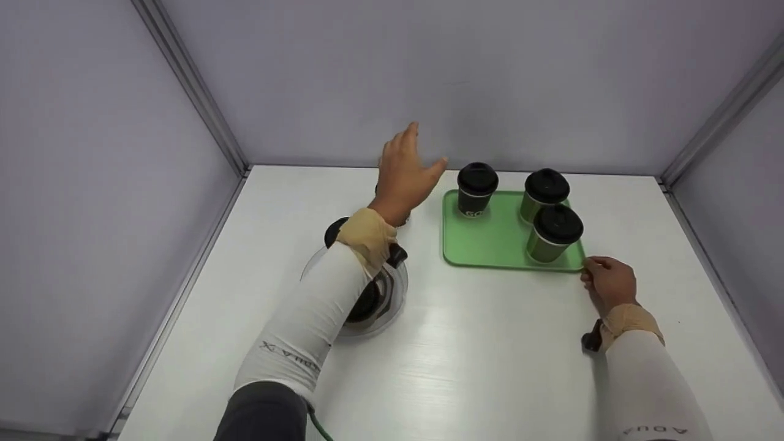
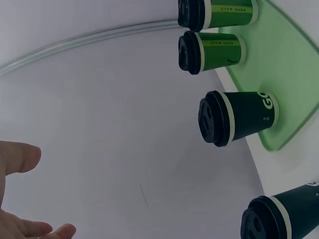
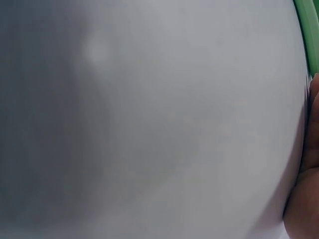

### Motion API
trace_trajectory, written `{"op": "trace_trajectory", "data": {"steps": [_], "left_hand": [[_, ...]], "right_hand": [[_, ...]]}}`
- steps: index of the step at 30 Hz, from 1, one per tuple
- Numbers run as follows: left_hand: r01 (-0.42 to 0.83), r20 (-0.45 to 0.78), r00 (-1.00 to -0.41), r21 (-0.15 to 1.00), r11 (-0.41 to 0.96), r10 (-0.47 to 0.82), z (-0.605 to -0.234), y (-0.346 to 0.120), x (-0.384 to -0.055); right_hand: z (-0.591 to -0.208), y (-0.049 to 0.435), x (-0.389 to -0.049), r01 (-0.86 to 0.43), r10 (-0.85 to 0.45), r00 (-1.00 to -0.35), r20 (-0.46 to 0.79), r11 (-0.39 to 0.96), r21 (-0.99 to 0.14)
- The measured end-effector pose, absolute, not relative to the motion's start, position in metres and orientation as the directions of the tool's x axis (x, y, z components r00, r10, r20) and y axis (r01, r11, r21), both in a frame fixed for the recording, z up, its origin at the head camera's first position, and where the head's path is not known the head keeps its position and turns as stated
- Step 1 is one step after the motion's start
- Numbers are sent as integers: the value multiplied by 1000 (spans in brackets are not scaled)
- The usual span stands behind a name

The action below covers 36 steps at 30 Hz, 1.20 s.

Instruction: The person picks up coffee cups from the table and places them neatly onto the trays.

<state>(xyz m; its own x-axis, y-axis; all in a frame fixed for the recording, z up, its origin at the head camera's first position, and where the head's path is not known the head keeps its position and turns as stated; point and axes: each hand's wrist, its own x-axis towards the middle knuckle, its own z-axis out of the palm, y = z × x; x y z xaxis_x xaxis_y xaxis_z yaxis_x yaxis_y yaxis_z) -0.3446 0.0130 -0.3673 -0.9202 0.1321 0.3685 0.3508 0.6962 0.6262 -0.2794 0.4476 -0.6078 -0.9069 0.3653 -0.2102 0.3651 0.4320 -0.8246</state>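
Note:
My left hand (image 1: 404, 174) is raised beside the green tray (image 1: 490, 245), fingers and thumb spread, holding nothing. Closest to it on the tray stands a black paper cup (image 1: 474, 199) with a black lid. Two green paper cups, one at the back (image 1: 531, 208) and one in front (image 1: 545, 245), stand on the tray's right side, also black-lidded. My right hand (image 1: 612, 283) pinches the tray's near right corner with curled fingers. In the left wrist view another dark lidded cup (image 2: 299, 211) stands off the tray; in the head view my left hand mostly hides it.
Under my left forearm sits a round clear plate (image 1: 398, 300), bearing a cup with a black lid (image 1: 365, 303); the arm partly covers both. Another black lid (image 1: 334, 230) shows just behind it. Grey panels (image 1: 490, 79) enclose the white table (image 1: 459, 355) at back and sides.

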Motion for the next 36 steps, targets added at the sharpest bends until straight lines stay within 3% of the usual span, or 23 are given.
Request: {"op": "trace_trajectory", "data": {"steps": [10, 22, 30, 36], "left_hand": [[165, 221, -974, 504, 848, 58, -393, 2, -389], [-76, -28, -997, 442, 894, -71, -434, -18, -411], [-140, -158, -984, 398, 907, -83, -450, -24, -412], [-156, -191, -978, 394, 906, -85, -459, -26, -409]], "right_hand": [[-608, 447, -270, 368, 361, -906, -222, 408, -835], [-604, 435, -273, 383, 364, -898, -248, 371, -846], [-607, 436, -272, 371, 357, -906, -228, 410, -833], [-606, 438, -269, 357, 362, -910, -203, 431, -829]]}}
